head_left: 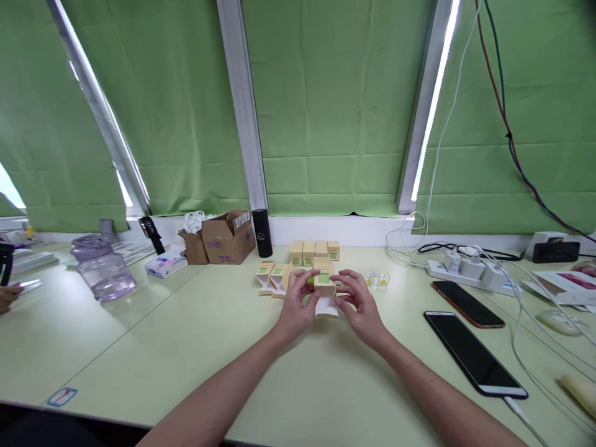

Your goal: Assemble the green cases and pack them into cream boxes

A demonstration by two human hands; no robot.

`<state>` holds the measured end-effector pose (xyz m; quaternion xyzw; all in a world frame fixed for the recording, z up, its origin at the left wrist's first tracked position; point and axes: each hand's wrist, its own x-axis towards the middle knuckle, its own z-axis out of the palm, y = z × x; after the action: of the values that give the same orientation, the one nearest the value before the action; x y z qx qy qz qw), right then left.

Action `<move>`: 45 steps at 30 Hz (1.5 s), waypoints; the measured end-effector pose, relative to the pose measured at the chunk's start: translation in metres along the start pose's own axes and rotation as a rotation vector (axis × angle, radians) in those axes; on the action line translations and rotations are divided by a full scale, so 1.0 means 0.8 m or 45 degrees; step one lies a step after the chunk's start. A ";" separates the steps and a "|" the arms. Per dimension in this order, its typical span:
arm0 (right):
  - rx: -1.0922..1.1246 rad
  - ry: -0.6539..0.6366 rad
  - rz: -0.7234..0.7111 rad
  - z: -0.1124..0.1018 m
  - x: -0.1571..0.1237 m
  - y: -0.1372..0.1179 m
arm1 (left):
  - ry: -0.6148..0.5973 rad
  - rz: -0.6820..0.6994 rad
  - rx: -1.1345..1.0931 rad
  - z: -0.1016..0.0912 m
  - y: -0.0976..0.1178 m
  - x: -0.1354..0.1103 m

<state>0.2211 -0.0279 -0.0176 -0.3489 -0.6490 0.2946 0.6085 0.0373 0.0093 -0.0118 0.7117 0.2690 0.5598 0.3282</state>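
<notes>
Both my hands are around a small kraft cardboard box (325,288) with a green square on its face and a white flap hanging toward me. On its left side, my left hand (297,301) has its fingers curled against the box. From the right, my right hand (359,305) grips the box with thumb and fingers. More small boxes (279,277), with flaps standing out, lie just left of my left hand. Several similar boxes (308,251) are lined up behind. Clear plastic cups (375,278) with yellow bits inside sit beyond my right hand.
Two phones (475,352) lie on the right near a power strip (470,276) with cables. Leftward stand a purple water jug (100,267), a tissue pack (166,264), an open carton (228,239) and a black cylinder (262,233). Another person's hand (9,297) shows at far left.
</notes>
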 end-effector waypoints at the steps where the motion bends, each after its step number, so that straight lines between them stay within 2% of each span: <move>1: 0.003 0.008 0.000 0.000 0.000 0.000 | -0.004 0.000 0.008 0.000 0.001 0.000; 24: -0.053 0.130 0.003 0.003 0.002 0.008 | -0.032 -0.016 0.057 0.004 0.009 -0.005; 29: -0.047 0.136 0.003 0.002 0.004 0.008 | -0.108 -0.014 0.026 0.000 0.010 -0.006; 36: -0.029 0.178 -0.023 0.001 0.006 0.012 | -0.321 -0.002 -0.007 -0.004 0.008 -0.006; 45: -0.022 0.167 -0.003 0.002 0.004 0.009 | -0.304 -0.029 -0.010 -0.002 0.007 -0.007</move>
<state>0.2199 -0.0206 -0.0219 -0.3720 -0.6106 0.2645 0.6471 0.0342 0.0017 -0.0108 0.7689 0.2337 0.4683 0.3672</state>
